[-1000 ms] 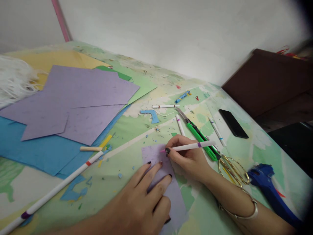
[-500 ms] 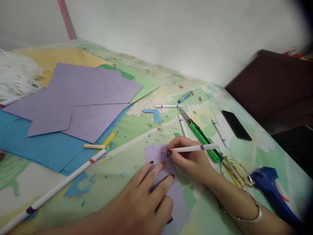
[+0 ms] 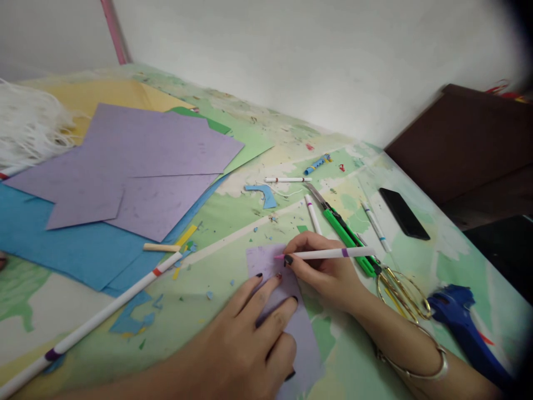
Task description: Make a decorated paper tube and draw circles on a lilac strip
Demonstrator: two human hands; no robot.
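A narrow purple paper strip (image 3: 306, 344) lies on the patterned tablecloth, with small marks near its far end. My left hand (image 3: 254, 328) rests flat over the strip's left side, its fingers spread. Pinched in my right hand (image 3: 325, 272) is a white marker (image 3: 320, 254) with a purple band; its pink tip points left and meets the paper near the far end. Just beyond my right hand lie a green cutter (image 3: 343, 233) and another purple-banded marker (image 3: 313, 214).
Purple sheets (image 3: 154, 144) overlap blue paper (image 3: 83, 255) at the left, beside white string (image 3: 33, 122). Gold-handled scissors (image 3: 402, 291), a blue glue gun (image 3: 462, 322) and a black phone (image 3: 403, 214) are at the right. Joined markers (image 3: 112, 305) stretch across the near left.
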